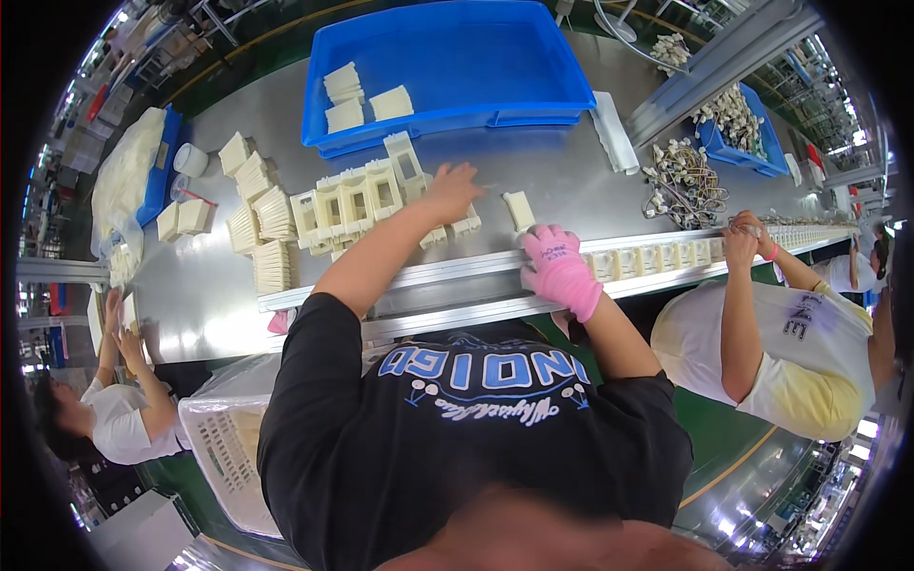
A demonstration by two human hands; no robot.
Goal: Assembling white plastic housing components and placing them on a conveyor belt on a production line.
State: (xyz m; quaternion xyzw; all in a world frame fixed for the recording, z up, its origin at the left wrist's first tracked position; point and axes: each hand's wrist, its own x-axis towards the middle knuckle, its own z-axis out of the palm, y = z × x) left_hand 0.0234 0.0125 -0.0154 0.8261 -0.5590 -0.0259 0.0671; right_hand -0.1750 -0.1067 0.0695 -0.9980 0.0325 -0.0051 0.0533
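Observation:
My bare left hand (454,193) is over the right end of a cluster of cream plastic housings (354,205), its fingers stretched out and apart. One taller housing (404,157) stands just left of its fingers. My right hand (560,271) wears a pink glove and is closed over the metal rail (419,276); whatever lies under its fingers is hidden. Right of the glove, a row of cream housings (657,258) sits in the rail's channel. A single cream piece (519,211) lies on the table just beyond the gloved fingertips.
A large blue bin (447,130) with stacked cream plates stands at the back. More stacked plates (274,214) lie to the left, near a white cup (190,160). Tangled wired parts (684,181) lie at right. Co-workers sit on both sides; one person's hands (747,238) are over the rail.

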